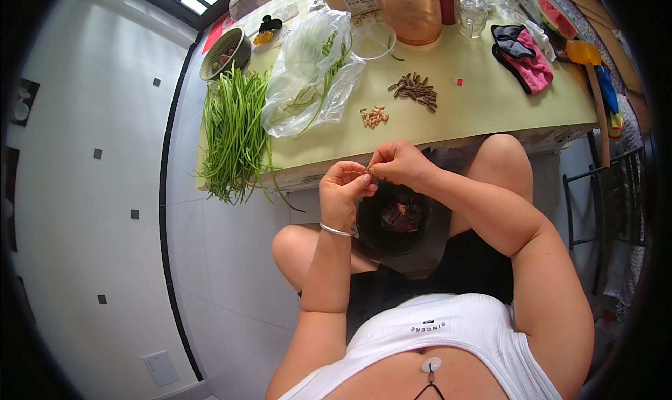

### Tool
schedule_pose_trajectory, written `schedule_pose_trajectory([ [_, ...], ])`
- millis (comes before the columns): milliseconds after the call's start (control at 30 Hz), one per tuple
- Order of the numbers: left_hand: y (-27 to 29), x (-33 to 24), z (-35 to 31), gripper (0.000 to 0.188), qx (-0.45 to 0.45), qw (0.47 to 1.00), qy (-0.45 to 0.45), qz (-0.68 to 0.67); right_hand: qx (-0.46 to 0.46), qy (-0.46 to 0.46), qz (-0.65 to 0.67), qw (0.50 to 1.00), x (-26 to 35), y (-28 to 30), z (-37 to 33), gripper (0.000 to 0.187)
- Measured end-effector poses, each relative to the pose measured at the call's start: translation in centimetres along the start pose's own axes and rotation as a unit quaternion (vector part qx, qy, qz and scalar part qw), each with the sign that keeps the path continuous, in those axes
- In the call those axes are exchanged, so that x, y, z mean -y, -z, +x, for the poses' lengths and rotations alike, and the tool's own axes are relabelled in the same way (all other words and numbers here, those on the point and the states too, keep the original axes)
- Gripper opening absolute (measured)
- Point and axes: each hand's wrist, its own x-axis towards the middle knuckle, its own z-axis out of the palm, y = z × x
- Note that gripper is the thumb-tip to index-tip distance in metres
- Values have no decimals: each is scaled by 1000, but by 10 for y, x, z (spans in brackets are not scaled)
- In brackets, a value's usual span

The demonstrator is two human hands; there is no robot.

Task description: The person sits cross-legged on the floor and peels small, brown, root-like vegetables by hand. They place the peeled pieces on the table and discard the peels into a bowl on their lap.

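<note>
My left hand (344,190) and my right hand (400,163) meet above a black bin (381,242) between my knees. Their fingertips pinch together on a tiny brownish piece (369,170), which looks like a sunflower seed and is mostly covered by the fingers. Wrappers (401,218) lie inside the bin. Just beyond my hands, on the table, is a small pile of pale shelled kernels (374,116). Farther back and to its right lies a larger pile of dark, striped sunflower seeds (414,90).
Long green stalks (234,130) hang over the table's (322,148) front edge, beside a clear plastic bag (308,78). Behind stand a green basket (241,53), an amber jug (409,11) and glasses (472,15). A pink-grey cloth (525,60) and cut watermelon (553,13) lie right.
</note>
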Motion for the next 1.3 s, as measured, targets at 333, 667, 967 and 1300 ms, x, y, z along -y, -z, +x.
schedule_pose_trajectory([
  [333, -6, -16, -10, 7, 15, 982, -46, 182, 29, -66, -13, 997, 5, 3, -1, 7],
  [667, -7, -38, -14, 5, 100, 903, -17, 417, 128, -23, -244, 961, 1, 6, -10, 13],
  [967, -33, -33, 84, 9, -18, 801, -290, 524, 170, -62, -289, 940, 8, -2, -8, 15],
  [1300, -100, -24, 148, 11, 7, 697, -315, 644, 154, -74, -316, 933, 18, 7, -10, 21],
])
